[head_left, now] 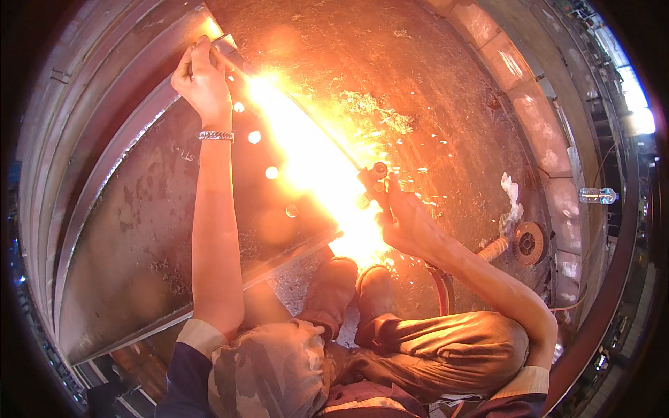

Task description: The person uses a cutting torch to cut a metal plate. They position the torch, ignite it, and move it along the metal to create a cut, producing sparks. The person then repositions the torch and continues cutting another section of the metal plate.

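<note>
Presumably to avoid burns, the left hand (pixel 205 85) bunches beside a metal strip (pixel 239 63), its grip impossible to tell, well across the glare (pixel 310 160) from the right hand (pixel 412 219), curled closed around a torch-like tool (pixel 377 175) on its glare-facing side.

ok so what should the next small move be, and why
Probably ease the boots back slightly: in this view the bright glare reaches their toes, and the right hand grips the dark tool close by.
</note>
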`<act>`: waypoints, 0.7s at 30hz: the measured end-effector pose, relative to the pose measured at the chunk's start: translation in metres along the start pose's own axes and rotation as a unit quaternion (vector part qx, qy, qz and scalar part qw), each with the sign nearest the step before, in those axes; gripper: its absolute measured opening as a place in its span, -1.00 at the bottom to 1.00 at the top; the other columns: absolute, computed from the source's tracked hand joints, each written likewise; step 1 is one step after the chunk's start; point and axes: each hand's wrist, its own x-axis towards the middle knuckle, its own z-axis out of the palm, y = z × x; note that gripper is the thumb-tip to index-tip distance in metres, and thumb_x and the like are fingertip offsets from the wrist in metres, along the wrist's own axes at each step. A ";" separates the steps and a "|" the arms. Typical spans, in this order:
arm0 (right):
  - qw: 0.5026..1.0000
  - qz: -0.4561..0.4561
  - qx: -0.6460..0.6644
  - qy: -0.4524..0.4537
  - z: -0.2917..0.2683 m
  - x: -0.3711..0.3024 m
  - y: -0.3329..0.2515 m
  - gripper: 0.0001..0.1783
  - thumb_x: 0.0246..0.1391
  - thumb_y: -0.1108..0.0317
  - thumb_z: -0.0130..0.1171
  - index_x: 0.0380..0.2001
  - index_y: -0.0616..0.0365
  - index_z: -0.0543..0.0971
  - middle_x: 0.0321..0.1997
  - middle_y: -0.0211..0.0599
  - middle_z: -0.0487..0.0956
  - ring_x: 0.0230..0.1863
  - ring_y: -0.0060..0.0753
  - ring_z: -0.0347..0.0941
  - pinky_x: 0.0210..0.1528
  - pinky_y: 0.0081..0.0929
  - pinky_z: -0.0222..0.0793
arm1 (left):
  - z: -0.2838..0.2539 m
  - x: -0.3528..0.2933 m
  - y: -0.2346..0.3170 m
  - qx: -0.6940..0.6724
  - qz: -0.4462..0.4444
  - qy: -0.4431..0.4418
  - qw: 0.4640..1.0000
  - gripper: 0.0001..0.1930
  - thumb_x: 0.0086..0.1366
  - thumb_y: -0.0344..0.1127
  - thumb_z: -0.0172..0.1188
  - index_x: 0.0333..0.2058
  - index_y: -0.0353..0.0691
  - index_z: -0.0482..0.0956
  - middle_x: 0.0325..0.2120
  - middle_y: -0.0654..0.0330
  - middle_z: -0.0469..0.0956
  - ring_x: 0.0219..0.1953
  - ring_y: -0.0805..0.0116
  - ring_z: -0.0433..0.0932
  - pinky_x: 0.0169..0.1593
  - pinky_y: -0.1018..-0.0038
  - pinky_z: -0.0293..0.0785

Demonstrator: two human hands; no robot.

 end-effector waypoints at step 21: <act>0.993 0.110 -0.006 -0.049 -0.019 -0.003 -0.028 -0.32 0.00 0.50 0.06 0.14 0.72 0.11 -0.43 0.28 0.51 -0.38 0.24 0.50 -0.34 -0.01 0.35 | 0.002 -0.001 0.005 -0.023 0.003 -0.020 1.000 -0.62 0.28 -0.44 0.08 -0.73 -0.28 0.27 -0.76 0.35 0.18 -0.71 0.57 0.13 -0.59 0.52 0.23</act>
